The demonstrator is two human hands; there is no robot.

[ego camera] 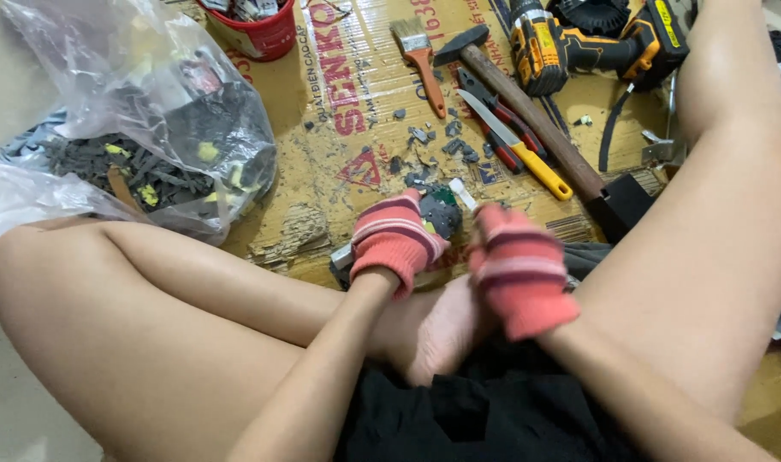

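— Since both gloves close in on it, where does the dark part point(442, 211) sit?
— At the cardboard mat's point(339, 171) centre, six o'clock from the paintbrush point(420, 53). The left hand point(396, 241) is clamped on its near side, bracing it against the floor.
— And the right hand point(519, 267)?
— Curled beside it at three o'clock; whether it grips anything I cannot tell.
— The tools?
— Hammer point(527, 111) and yellow-handled cutter point(517, 145) lie at one o'clock, within reach. The scrap bag point(151, 120) sits at ten.

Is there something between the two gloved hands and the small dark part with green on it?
Nothing visible. The left hand and the right hand flank the dark part directly; only loose grey chips lie farther off on the cardboard.
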